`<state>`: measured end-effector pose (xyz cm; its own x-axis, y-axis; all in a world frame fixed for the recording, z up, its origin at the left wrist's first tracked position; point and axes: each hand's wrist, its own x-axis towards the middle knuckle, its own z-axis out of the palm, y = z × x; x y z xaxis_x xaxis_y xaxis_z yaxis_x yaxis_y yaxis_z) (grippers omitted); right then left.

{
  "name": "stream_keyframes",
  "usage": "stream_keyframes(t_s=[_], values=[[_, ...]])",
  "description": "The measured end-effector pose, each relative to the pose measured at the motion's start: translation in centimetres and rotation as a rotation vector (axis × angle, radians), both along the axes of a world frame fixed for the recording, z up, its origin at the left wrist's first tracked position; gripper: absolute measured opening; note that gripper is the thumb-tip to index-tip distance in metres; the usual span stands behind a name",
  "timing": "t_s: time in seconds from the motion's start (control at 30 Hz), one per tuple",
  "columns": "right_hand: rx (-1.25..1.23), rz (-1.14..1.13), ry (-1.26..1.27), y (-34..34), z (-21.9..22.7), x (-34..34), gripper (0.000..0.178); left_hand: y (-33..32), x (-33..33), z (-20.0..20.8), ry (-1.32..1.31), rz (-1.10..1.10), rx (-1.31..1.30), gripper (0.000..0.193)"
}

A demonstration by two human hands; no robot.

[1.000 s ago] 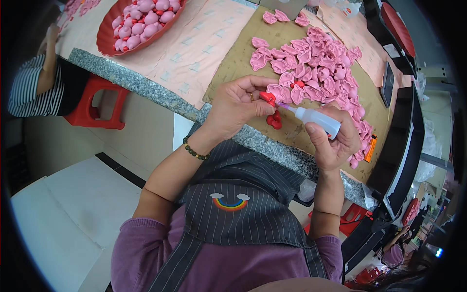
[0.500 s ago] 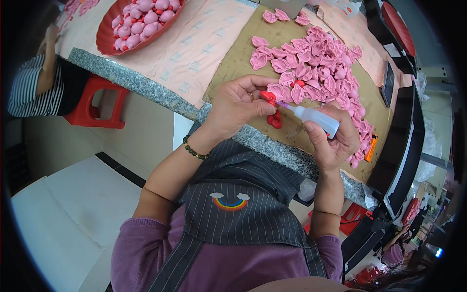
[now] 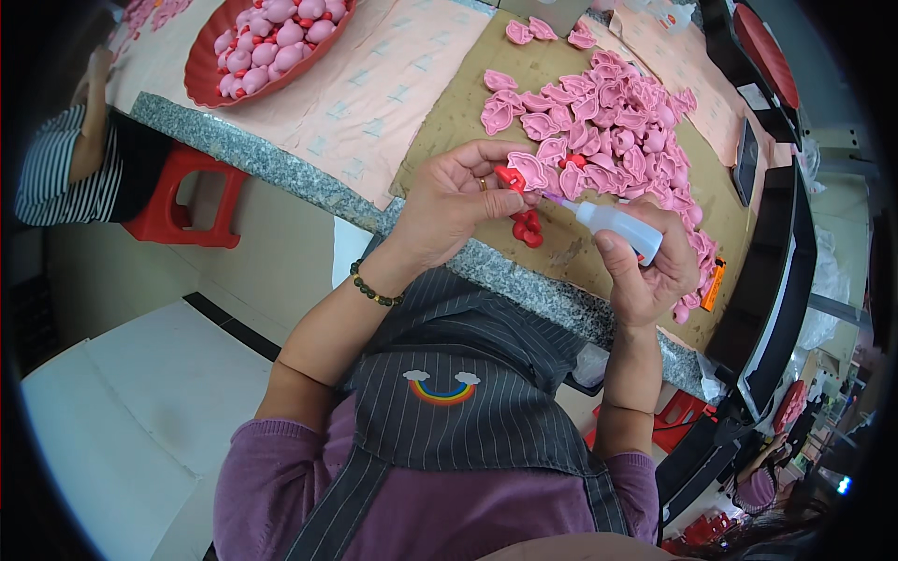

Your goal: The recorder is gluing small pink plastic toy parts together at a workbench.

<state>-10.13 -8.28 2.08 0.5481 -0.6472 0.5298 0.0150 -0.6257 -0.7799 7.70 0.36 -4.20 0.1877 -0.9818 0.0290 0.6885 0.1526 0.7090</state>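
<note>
Holds a red piece (image 3: 508, 176) pinched in the left hand (image 3: 451, 201) over the worktop's (image 3: 535, 286) near edge and grips a white bottle (image 3: 617, 230) in the curled right hand (image 3: 660, 266) — just eased slightly rightward, seemingly off the piece.

From where I stand, the camera rides on the person's head, left of a side-by-side pair, and looks steeply down. It is near enough that the right hand (image 3: 655, 266), gripping a small translucent white plastic bottle (image 3: 619, 229), shows plainly, right of centre. Below the grip, the view takes in the dark pinstriped cloth apron (image 3: 468, 430); up and left of it, a round red fluted bowl (image 3: 199, 70). Around it all, the fisheye rim curves into black.
</note>
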Motion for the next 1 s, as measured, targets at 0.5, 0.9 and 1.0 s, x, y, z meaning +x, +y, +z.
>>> stream_keyframes(t_s=[0.5,0.9,1.0], values=[[0.086,-0.07,0.016,-0.9,-0.1,-0.9,0.021,0.0,0.0,0.3,-0.015,0.009,0.003,0.043],[0.314,-0.212,-0.351,-6.2,0.4,-3.3,0.024,0.3,0.1,0.5,0.063,-0.028,-0.013,0.04],[0.312,-0.235,-0.288,-6.5,1.1,-4.0,0.02,0.2,-0.1,0.4,0.047,0.008,-0.005,0.039]])
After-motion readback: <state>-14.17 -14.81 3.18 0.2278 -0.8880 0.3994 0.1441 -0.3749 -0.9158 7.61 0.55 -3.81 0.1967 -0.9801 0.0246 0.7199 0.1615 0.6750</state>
